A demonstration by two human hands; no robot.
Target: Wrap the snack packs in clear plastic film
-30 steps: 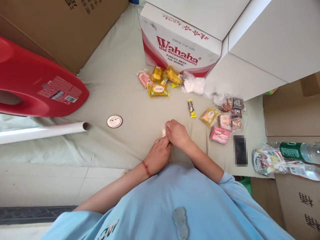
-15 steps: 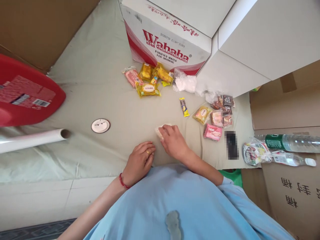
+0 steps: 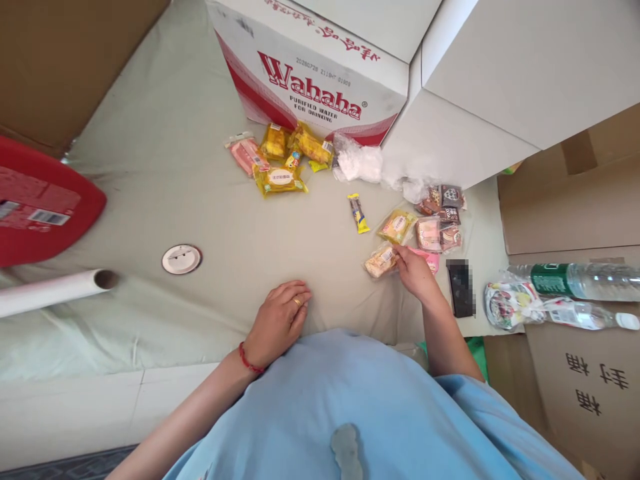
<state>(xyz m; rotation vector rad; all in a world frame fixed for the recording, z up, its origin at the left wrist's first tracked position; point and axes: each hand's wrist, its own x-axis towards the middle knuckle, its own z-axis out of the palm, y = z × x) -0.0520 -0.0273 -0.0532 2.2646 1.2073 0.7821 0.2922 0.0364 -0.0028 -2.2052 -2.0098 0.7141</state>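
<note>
My right hand (image 3: 416,272) pinches the right end of a clear-wrapped snack (image 3: 381,260) with a whitish-tan filling. Under and beside that hand lies a pink packet (image 3: 429,260), partly hidden by it. Just behind are a yellow wrapped cake (image 3: 397,227) and a pink-and-white packet (image 3: 429,234). A small yellow and dark stick packet (image 3: 358,213) lies to their left. My left hand (image 3: 286,315), with a ring and a red bracelet, rests on the cloth near my body, fingers together and slightly curled, with nothing visible in it.
A Wahaha carton (image 3: 310,80) stands at the back, yellow packets (image 3: 281,179) before it. At left are a round badge (image 3: 181,259), a white tube (image 3: 55,292) and a red container (image 3: 45,200). A phone (image 3: 461,288) and bottles (image 3: 585,281) lie at right.
My right hand has moved right, from the cloth beside my left hand to the packets, and the wrapped snack now shows in its fingers. The view has shifted slightly; my left hand stays put.
</note>
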